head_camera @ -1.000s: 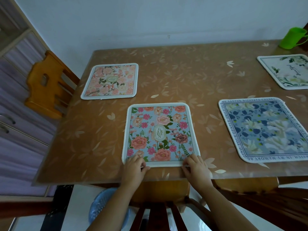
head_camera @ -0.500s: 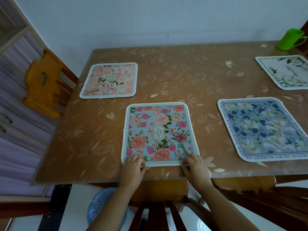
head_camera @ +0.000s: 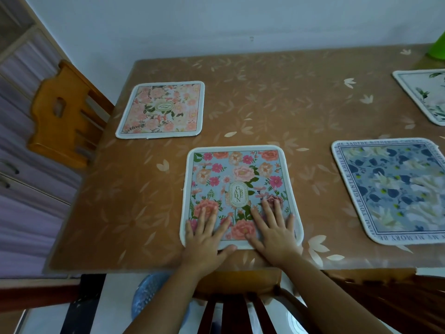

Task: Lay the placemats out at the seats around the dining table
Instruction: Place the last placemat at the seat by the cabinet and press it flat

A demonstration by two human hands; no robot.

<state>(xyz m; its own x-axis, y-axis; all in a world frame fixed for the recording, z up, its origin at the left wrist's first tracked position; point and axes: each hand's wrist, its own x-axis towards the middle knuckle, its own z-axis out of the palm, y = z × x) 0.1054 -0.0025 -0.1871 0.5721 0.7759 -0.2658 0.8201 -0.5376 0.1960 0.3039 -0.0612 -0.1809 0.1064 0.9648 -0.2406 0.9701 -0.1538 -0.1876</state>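
Pressing with both hands, are we?

Yes. Our left hand [head_camera: 204,235] and right hand [head_camera: 272,233] lie flat on the near end of the flowery blue placemat [head_camera: 240,169]. The fingers [head_camera: 269,210] are straight and spread apart, holding nothing.

Where is the mat?

On the surface [head_camera: 134,208], right by the near edge, in front of the dark chair [head_camera: 231,314] below us.

How do we do it well?

We think we should push softly and slide our palms out to the sides, so the mat lies flat and does not slip. Its near side should run along the surface's edge.

And the others?

The dark blue placemat [head_camera: 390,189] sits to the right, at the next seat. Farther off, the pink placemat [head_camera: 161,109] lies by the orange chair [head_camera: 62,116], and a white placemat [head_camera: 426,95] shows at the far right. We should not bump them.
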